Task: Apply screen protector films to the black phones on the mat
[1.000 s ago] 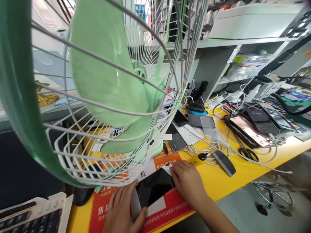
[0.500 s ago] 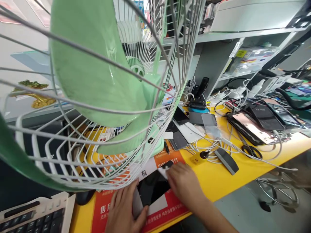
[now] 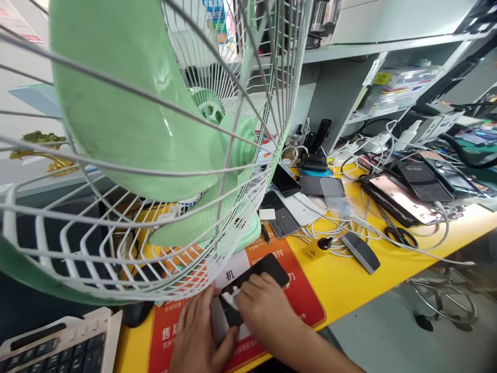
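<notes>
A black-screened phone [image 3: 272, 266] lies slantwise on the red and orange printed mat [image 3: 306, 300]. Its left end is between the thumb and fingers of my left hand [image 3: 202, 331], which grip it by the edges. On the screen, close to that end, my right hand [image 3: 266, 308] is closed around a crumpled white piece that looks like tissue or cloth [image 3: 231, 299]. Part of the white piece and the middle of the phone are hidden under my right fingers.
A green fan [image 3: 116, 103] in a white wire guard looms over the left side. A keyboard [image 3: 66, 347] and dark mouse [image 3: 137, 312] sit at lower left. Rightward on the yellow table are a yellow bottle [image 3: 313, 252], scissors [image 3: 399, 235], white cables [image 3: 341, 228] and several phones [image 3: 404, 197].
My right hand has slid left and down along the phone with the white piece, baring the phone's right end. My left hand keeps its hold. The camera view has shifted slightly.
</notes>
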The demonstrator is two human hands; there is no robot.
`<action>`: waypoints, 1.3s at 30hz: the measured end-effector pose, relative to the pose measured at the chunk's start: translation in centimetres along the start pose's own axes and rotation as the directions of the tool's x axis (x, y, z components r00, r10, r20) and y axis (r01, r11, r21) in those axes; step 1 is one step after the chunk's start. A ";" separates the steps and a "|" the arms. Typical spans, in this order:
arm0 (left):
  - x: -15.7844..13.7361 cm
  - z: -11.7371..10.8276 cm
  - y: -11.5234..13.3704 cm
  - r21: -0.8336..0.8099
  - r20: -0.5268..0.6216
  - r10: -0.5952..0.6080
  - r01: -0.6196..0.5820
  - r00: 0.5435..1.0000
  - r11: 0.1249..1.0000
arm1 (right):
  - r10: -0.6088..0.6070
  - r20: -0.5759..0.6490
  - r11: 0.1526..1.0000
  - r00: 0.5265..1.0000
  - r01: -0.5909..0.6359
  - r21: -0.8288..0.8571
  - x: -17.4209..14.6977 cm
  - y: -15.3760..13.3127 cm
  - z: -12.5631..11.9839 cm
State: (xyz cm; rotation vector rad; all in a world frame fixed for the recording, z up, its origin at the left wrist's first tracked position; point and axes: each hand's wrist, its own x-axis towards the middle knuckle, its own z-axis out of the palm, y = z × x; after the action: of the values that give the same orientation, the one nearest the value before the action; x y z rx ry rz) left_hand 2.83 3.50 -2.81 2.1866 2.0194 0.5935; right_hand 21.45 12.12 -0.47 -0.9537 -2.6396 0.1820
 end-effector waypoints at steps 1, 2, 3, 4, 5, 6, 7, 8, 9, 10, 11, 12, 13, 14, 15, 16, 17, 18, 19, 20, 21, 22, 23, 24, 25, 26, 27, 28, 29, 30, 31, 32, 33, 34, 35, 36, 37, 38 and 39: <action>0.1 -0.2 0.2 -0.015 0.009 -0.013 0.014 1.000 1.000 | 0.041 0.000 0.999 0.999 -0.041 -0.003 -0.7 1.1 -0.5; 0.2 -0.3 0.4 -0.026 0.019 -0.026 0.026 0.999 0.999 | 0.090 -0.003 0.996 0.996 -0.090 -0.010 -1.1 2.0 -0.9; 0.3 -0.4 0.5 -0.031 0.025 -0.035 0.036 0.999 0.999 | 0.132 -0.005 0.991 0.991 -0.132 -0.019 -1.2 2.7 -1.2; 0.4 -0.5 0.5 -0.032 0.030 -0.043 0.044 0.999 0.999 | 0.154 -0.006 0.988 0.988 -0.154 -0.026 -1.1 3.1 -1.2; 0.4 -0.5 0.5 -0.031 0.033 -0.046 0.047 0.998 0.998 | 0.153 -0.003 0.988 0.988 -0.153 -0.028 -0.7 3.0 -1.1; 0.4 -0.4 0.4 -0.029 0.035 -0.046 0.047 0.998 0.998 | 0.136 0.004 0.990 0.991 -0.136 -0.025 -0.2 2.6 -0.8; 0.3 -0.2 0.3 -0.025 0.031 -0.039 0.039 0.999 0.999 | 0.106 0.013 0.994 0.994 -0.106 -0.018 0.5 1.8 -0.4; 0.2 0.0 0.2 -0.019 0.022 -0.031 0.032 0.999 0.999 | 0.066 0.022 0.998 0.998 -0.066 -0.009 1.1 0.9 0.1; 0.0 0.3 0.1 -0.011 0.013 -0.029 0.029 0.999 1.000 | 0.019 0.031 1.000 0.999 -0.020 0.002 1.7 -0.2 0.5; -0.1 0.5 0.0 -0.003 0.006 -0.033 0.033 0.999 0.999 | -0.029 0.039 1.000 0.999 0.029 0.012 2.2 -1.1 0.7; -0.2 0.7 0.0 0.005 0.000 -0.041 0.041 0.999 0.999 | -0.076 0.045 0.997 0.996 0.075 0.022 2.4 -1.8 0.9; -0.3 0.8 0.0 0.010 -0.005 -0.047 0.047 0.999 0.999 | -0.121 0.054 0.992 0.991 0.119 0.033 2.4 -2.2 0.8; -0.3 0.8 0.0 0.011 -0.002 -0.050 0.050 0.999 0.999 | -0.158 0.066 0.987 0.985 0.155 0.044 2.2 -2.3 0.6; -0.2 0.7 0.1 0.009 0.002 -0.046 0.046 0.999 0.999 | -0.185 0.078 0.982 0.980 0.181 0.059 1.9 -2.0 0.3; -0.1 0.6 0.2 0.005 0.004 -0.036 0.036 0.999 0.999 | -0.191 0.090 0.980 0.977 0.185 0.070 1.5 -1.4 -0.1; 0.0 0.4 0.3 0.000 0.001 -0.024 0.024 1.000 1.000 | -0.174 0.100 0.983 0.980 0.167 0.075 1.1 -0.6 -0.6; 0.1 0.1 0.4 -0.006 -0.007 -0.016 0.016 1.000 1.000 | -0.140 0.106 0.988 0.984 0.133 0.073 0.8 0.3 -1.0; 0.2 -0.1 0.5 -0.012 -0.019 -0.010 0.010 1.000 1.000 | -0.093 0.107 0.994 0.990 0.086 0.063 0.6 1.2 -1.2; 0.3 -0.2 0.6 -0.013 -0.030 -0.008 0.008 1.000 1.000 | -0.039 0.100 0.998 0.994 0.035 0.047 0.5 1.9 -1.4; 0.4 -0.3 0.6 -0.011 -0.033 -0.007 0.006 0.999 1.000 | 0.008 0.089 1.000 0.996 -0.010 0.029 0.6 2.3 -1.3; 0.3 -0.3 0.6 -0.004 -0.027 -0.006 0.006 1.000 1.000 | 0.041 0.076 0.999 0.996 -0.043 0.015 0.8 2.4 -1.1; 0.3 -0.2 0.5 0.006 -0.019 -0.001 0.001 1.000 1.000 | 0.052 0.062 0.999 0.997 -0.052 0.008 1.1 2.2 -0.8; 0.2 0.0 0.4 0.018 -0.013 0.004 -0.004 1.000 1.000 | 0.043 0.051 0.999 0.998 -0.043 0.006 1.3 1.8 -0.4; 0.1 0.3 0.2 0.029 -0.015 0.008 -0.008 1.000 1.000 | 0.016 0.044 1.000 0.999 -0.016 0.008 1.6 1.2 0.1; -0.1 0.5 0.1 0.039 -0.026 0.011 -0.010 1.000 0.999 | -0.026 0.039 1.000 0.999 0.026 0.013 1.7 0.7 0.4; -0.1 0.8 -0.1 0.046 -0.045 0.005 -0.003 0.999 0.999 | -0.076 0.036 0.997 0.996 0.075 0.019 1.7 0.2 0.7; -0.2 1.0 -0.2 0.049 -0.058 0.002 0.001 0.998 0.999 | -0.123 0.036 0.992 0.992 0.122 0.027 1.5 0.0 0.8; -0.2 1.1 -0.3 0.048 -0.063 0.001 0.002 0.998 0.999 | -0.155 0.040 0.988 0.987 0.153 0.036 1.3 0.0 0.7; -0.1 1.1 -0.4 0.043 -0.059 0.002 0.000 0.998 0.999 | -0.165 0.045 0.986 0.985 0.163 0.044 0.9 0.3 0.4; -0.1 1.1 -0.4 0.034 -0.048 0.010 -0.008 0.999 0.999 | -0.151 0.054 0.988 0.987 0.149 0.049 0.6 0.7 0.0; 0.0 0.9 -0.4 0.024 -0.037 0.016 -0.015 0.999 1.000 | -0.118 0.064 0.992 0.991 0.115 0.047 0.4 1.2 -0.3; 0.0 0.7 -0.3 0.015 -0.027 0.017 -0.017 0.999 1.000 | -0.076 0.072 0.997 0.995 0.073 0.040 0.3 1.7 -0.7; 0.1 0.6 -0.2 0.008 -0.019 0.010 -0.010 1.000 1.000 | -0.038 0.076 0.999 0.996 0.036 0.028 0.3 2.0 -0.8; 0.1 0.5 -0.2 0.005 -0.015 0.001 0.000 1.000 1.000 | -0.019 0.077 1.000 0.997 0.018 0.018 0.5 2.1 -0.9; 0.1 0.4 -0.1 0.007 -0.016 -0.003 0.003 1.000 1.000 | -0.025 0.078 1.000 0.997 0.024 0.014 0.7 1.9 -0.8; 0.1 0.4 -0.1 0.014 -0.020 -0.002 0.002 1.000 1.000 | -0.052 0.079 0.999 0.996 0.051 0.017 0.9 1.6 -0.6; 0.1 0.4 -0.1 0.023 -0.025 0.002 -0.002 1.000 1.000 | -0.094 0.079 0.995 0.992 0.092 0.025 1.0 1.1 -0.5; 0.0 0.4 -0.1 0.033 -0.026 0.009 -0.008 1.000 0.999 | -0.141 0.080 0.990 0.987 0.138 0.037 1.0 0.8 -0.3; 0.0 0.5 -0.1 0.044 -0.026 0.014 -0.013 1.000 0.999 | -0.184 0.082 0.982 0.979 0.181 0.049 0.9 0.6 -0.3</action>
State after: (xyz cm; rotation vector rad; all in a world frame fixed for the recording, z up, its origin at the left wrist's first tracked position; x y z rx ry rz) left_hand 2.87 3.63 -3.29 2.2303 2.0506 0.5879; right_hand 21.26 13.14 -0.11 -0.6998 -2.7720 0.2370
